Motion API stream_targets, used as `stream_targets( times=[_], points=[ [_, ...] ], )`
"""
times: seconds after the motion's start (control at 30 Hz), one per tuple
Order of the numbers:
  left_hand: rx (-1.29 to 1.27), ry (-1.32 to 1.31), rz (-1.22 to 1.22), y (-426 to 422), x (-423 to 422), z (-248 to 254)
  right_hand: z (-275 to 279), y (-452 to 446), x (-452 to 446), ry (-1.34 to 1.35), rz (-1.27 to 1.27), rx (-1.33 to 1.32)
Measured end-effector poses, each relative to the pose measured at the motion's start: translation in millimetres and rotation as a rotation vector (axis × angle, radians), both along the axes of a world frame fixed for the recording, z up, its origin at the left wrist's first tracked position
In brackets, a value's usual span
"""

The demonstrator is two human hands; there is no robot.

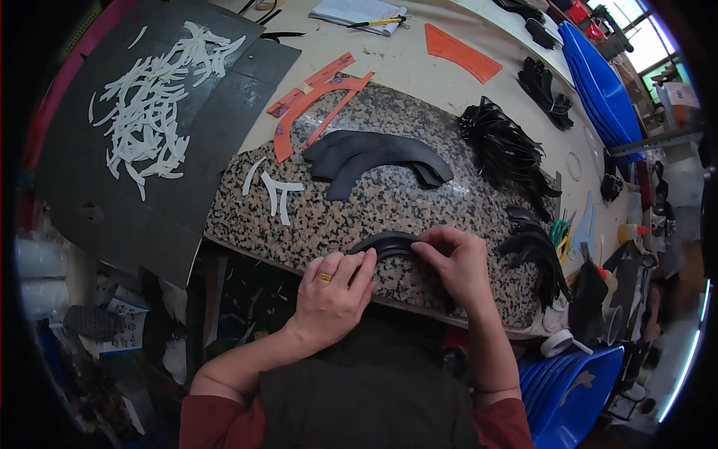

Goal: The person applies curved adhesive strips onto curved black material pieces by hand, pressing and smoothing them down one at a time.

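Note:
A curved black strip, leather-like, lies near the front edge of the speckled stone slab. At its left end my left hand presses with fingers closed on it; a gold ring is on one finger. My right hand pinches the strip's right end between thumb and fingertips. Farther back on the slab rests a fanned stack of wider curved black pieces. Several small white curved pieces lie to the left of that stack.
White curved strips are heaped on a dark board at left. Orange templates lie behind the black stack, another orange template farther back. Bundles of black strips sit at right, near green-handled scissors. Blue bins stand lower right.

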State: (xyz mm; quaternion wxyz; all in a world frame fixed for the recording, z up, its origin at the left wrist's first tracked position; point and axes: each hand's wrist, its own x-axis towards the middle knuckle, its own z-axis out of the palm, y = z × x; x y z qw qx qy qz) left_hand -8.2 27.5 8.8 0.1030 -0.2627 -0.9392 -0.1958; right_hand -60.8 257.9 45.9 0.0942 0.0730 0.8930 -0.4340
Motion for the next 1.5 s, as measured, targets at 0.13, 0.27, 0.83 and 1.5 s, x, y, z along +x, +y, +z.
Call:
stream_targets(
  times=[0.13, 0.27, 0.83, 1.5],
  points=[
    [0.123, -0.041, -0.181, 10.6, -16.5, 3.9, -8.2, -1.0, 2.6, 0.134, 0.045, 0.081],
    [0.045, -0.103, -0.177, 15.1, -12.9, -1.2, 2.2, 14.7, 17.0, 0.141, 0.102, 0.241],
    [-0.155, -0.056, -0.101, 49.8, -18.6, 7.3, -7.7, 48.9, 36.2, -0.047, -0.167, 0.074],
    [-0.059, -0.021, -0.383, 72.0, -31.0, -6.2, -5.2, 74.9, 70.2, -0.318, -0.311, -0.299]
  ],
)
